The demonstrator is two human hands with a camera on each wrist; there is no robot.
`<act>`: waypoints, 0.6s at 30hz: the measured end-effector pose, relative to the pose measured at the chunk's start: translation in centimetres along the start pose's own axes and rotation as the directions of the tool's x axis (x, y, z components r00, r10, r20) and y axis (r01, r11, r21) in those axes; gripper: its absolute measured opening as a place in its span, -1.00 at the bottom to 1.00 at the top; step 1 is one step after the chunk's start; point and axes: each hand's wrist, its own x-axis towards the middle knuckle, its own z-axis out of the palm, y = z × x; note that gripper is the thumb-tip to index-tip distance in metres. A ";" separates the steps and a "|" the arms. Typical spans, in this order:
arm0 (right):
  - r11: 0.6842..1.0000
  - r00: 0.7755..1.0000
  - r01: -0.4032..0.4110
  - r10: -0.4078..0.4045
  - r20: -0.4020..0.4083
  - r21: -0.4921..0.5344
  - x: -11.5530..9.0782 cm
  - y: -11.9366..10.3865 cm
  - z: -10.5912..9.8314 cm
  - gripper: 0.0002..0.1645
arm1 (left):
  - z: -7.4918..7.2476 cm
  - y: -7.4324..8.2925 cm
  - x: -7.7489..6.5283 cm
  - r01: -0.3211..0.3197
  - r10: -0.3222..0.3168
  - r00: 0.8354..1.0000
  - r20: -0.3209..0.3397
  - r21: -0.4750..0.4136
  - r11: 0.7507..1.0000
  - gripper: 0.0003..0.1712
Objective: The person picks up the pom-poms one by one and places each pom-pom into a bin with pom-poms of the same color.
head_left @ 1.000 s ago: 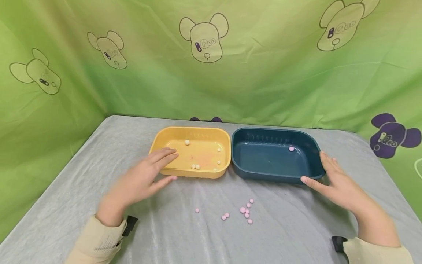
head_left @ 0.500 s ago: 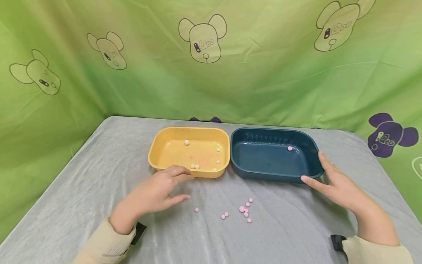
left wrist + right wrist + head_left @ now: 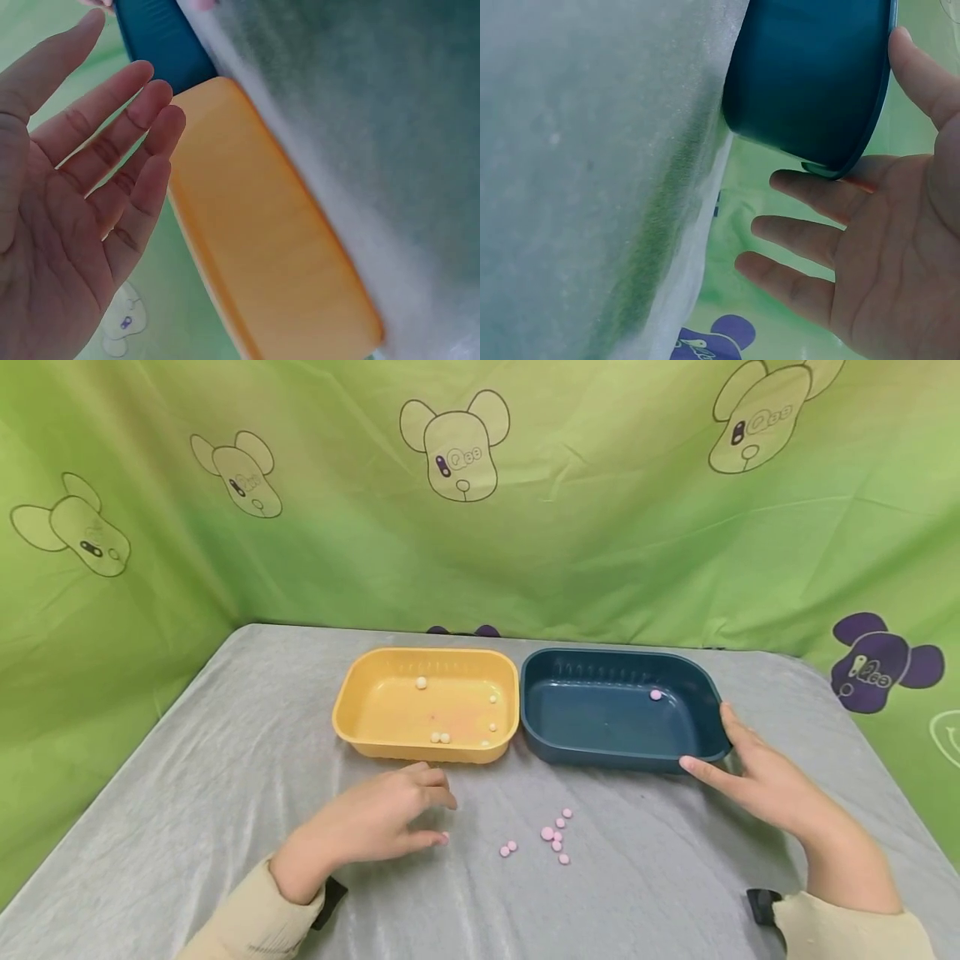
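Observation:
My left hand (image 3: pixel 367 822) is low over the cloth in front of the yellow tray (image 3: pixel 352 745), with fingers loosely bent and thumb apart. At its thumb tip, a pink bead (image 3: pixel 445 837) is just visible. In the left wrist view the palm of my left hand (image 3: pixel 71 202) holds nothing. At the right end of the dark blue tray (image 3: pixel 600 758), my right hand (image 3: pixel 772 785) rests on the corner, thumb at the front rim and straight fingers along the end wall. One pink bead (image 3: pixel 656 695) lies inside that tray.
On the grey cloth (image 3: pixel 637 885) lie several loose pink beads (image 3: pixel 547 833), a pair of them (image 3: pixel 508 848) nearer my left hand. Several white beads (image 3: pixel 422 682) are scattered in the yellow tray. Both trays stand side by side before a green printed curtain (image 3: pixel 600 527).
My left hand has come from over the yellow tray towards me and right, down to the lone pink bead on the cloth. My right hand stays at the blue tray's corner.

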 end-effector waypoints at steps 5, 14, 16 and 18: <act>1.000 1.000 -0.001 0.001 0.000 -0.006 0.1 -0.1 0.0 0.24 | 0.5 -0.2 0.2 0.032 -0.030 0.998 0.052 -0.035 0.999 -0.75; 1.000 1.000 -0.002 0.002 -0.002 -0.005 0.1 -0.1 0.0 0.25 | 1.0 -0.3 0.6 0.035 -0.028 0.993 0.115 -0.055 0.998 -0.84; 1.000 1.000 -0.002 0.002 -0.001 -0.002 0.1 -0.1 0.0 0.24 | 1.0 -0.2 0.7 0.031 -0.025 0.992 0.120 -0.053 0.998 -0.86; 1.000 1.000 -0.004 0.004 0.000 -0.002 0.1 -0.1 -0.1 0.24 | 1.0 -0.2 0.8 0.033 -0.026 0.992 0.127 -0.054 0.998 -0.87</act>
